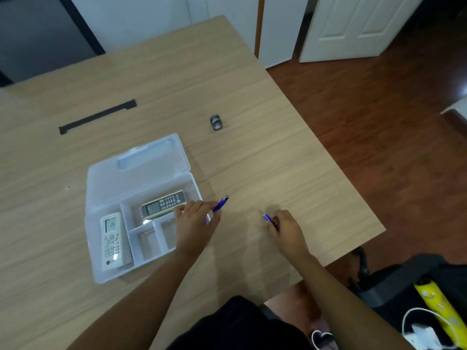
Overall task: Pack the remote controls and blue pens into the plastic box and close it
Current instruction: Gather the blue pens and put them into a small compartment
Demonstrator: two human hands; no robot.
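Observation:
A clear plastic box (108, 274) lies open on the wooden table, its lid (141, 170) folded back. A white remote (112, 241) rests in the left compartment. A darker remote (164, 204) lies tilted in the upper compartment. My left hand (194, 223) holds a blue pen (220, 205) over the box's right edge. To the right, my right hand (285, 227) grips a second blue pen (267, 218) just above the table.
A small grey tape roll (216, 122) stands beyond the box. A long black strip (98, 116) lies at the far left. The table's right edge (353, 188) drops to a wood floor. A chair with a yellow object (439, 306) sits at lower right.

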